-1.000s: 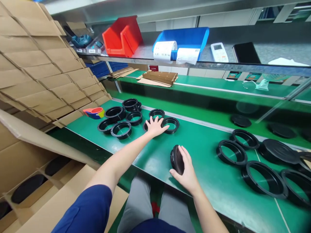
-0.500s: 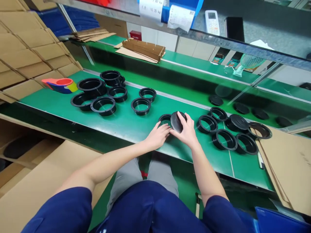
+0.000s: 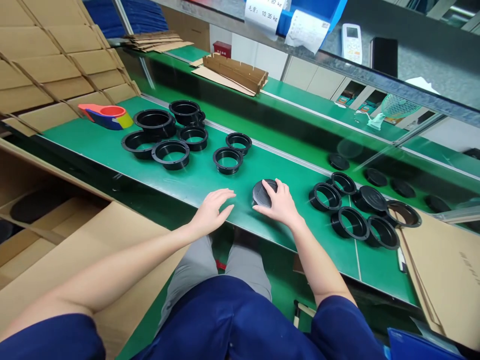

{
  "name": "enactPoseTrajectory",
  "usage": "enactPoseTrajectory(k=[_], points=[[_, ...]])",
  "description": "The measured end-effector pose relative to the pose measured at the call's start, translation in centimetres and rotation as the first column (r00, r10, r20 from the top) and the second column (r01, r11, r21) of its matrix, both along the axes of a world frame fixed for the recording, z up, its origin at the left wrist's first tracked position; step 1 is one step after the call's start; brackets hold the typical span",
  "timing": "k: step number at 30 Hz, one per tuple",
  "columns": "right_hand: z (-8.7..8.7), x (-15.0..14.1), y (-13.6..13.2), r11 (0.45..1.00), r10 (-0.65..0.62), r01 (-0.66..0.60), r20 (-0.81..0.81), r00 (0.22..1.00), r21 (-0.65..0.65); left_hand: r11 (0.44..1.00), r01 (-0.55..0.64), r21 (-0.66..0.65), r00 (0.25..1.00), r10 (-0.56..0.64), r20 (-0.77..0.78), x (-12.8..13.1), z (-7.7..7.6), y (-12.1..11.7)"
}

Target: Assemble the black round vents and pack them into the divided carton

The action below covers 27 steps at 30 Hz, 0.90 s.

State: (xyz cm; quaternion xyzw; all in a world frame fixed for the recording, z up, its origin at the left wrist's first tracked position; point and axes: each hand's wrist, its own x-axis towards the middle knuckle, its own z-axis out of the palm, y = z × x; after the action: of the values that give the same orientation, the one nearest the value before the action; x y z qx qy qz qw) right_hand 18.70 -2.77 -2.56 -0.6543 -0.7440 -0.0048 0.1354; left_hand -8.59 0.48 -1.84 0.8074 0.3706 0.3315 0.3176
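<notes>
My right hand point(image 3: 276, 202) spans a round black lid point(image 3: 261, 194), thumb on its near edge and fingers across its top. The lid lies flat at the middle of the green bench point(image 3: 202, 185); whether a ring sits beneath it is hard to see. My left hand point(image 3: 215, 209) is empty with its fingers apart, over the bench's front edge to the left of the lid. Two black flanged rings point(image 3: 228, 161) stand just beyond my left hand. To the right of my right hand is a group of black rings point(image 3: 324, 196), with a lidded one point(image 3: 370, 199) among them.
More black rings point(image 3: 171, 154) and a red, blue and yellow tape dispenser point(image 3: 107, 116) are at the left. Stacked cardboard boxes point(image 3: 48, 65) rise beyond them. Flat cardboard point(image 3: 442, 270) lies at the right end. A shelf edge point(image 3: 322, 60) crosses above the bench.
My left hand has let go and moved left, away from the black parts. My right hand has lowered the lid from a tilt to lying flat, where the ring was. The view has shifted slightly.
</notes>
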Motion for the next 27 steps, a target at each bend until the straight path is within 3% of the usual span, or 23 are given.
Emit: enactPoseTrajectory(k=[2, 5, 9, 11, 14, 16, 18, 20, 21, 23, 25, 27], points=[[0.4, -0.2, -0.2, 0.999, -0.008, 0.01, 0.039, 0.999, -0.053, 0.999, 0.003, -0.035, 1.0, -0.003, 0.01, -0.6, 0.1, -0.3], [2.5, 0.0, 0.1, 0.996, 0.015, -0.008, 0.07, 0.997, -0.091, 0.995, 0.004, -0.098, 0.999, 0.001, 0.052, -0.8, 0.0, -0.5], [4.5, -0.1, 1.6, 0.994, 0.05, -0.046, -0.032, 0.998, 0.103, 0.979, 0.008, -0.205, 0.996, 0.012, 0.093, -0.3, -0.4, -0.1], [3.8, -0.8, 2.5, 0.996, 0.027, -0.023, -0.051, 0.998, 0.086, 0.965, -0.007, -0.263, 0.994, 0.035, 0.103, 0.1, -0.8, 0.0], [1.7, -1.4, 3.5, 0.995, 0.003, -0.009, -0.063, 0.998, -0.096, 0.935, -0.013, -0.355, 0.989, 0.064, 0.133, 0.6, -1.4, 0.3], [0.8, -0.4, 3.8, 0.993, -0.065, 0.047, -0.169, 0.983, -0.107, 0.923, 0.019, -0.384, 0.989, 0.039, 0.143, 1.1, -1.7, 0.6], [0.4, 1.3, 3.7, 0.972, -0.229, 0.232, -0.391, 0.891, -0.041, 0.928, 0.079, -0.365, 0.993, -0.04, 0.112, 2.1, -1.8, 0.9], [0.1, 2.6, 2.9, 0.922, -0.347, 0.381, -0.584, 0.734, -0.068, 0.939, 0.146, -0.31, 0.989, -0.128, 0.079, 3.5, -1.7, 0.8], [-0.2, 2.6, 2.3, 0.919, -0.358, 0.378, -0.644, 0.676, -0.114, 0.944, 0.182, -0.276, 0.983, -0.168, 0.072, 4.3, -1.6, 0.6], [-0.8, 1.8, 0.7, 0.955, -0.291, 0.235, -0.717, 0.633, -0.181, 0.947, 0.253, -0.198, 0.967, -0.243, 0.073, 5.8, -1.5, 0.1], [-1.5, 0.3, -0.8, 0.976, -0.216, 0.116, -0.846, 0.487, -0.183, 0.938, 0.316, -0.142, 0.949, -0.315, 0.032, 6.6, -1.3, -0.1], [-1.6, -1.0, -1.7, 0.964, -0.239, 0.207, -0.885, 0.4, -0.167, 0.938, 0.338, -0.075, 0.939, -0.342, -0.046, 6.2, -0.8, -0.1]])
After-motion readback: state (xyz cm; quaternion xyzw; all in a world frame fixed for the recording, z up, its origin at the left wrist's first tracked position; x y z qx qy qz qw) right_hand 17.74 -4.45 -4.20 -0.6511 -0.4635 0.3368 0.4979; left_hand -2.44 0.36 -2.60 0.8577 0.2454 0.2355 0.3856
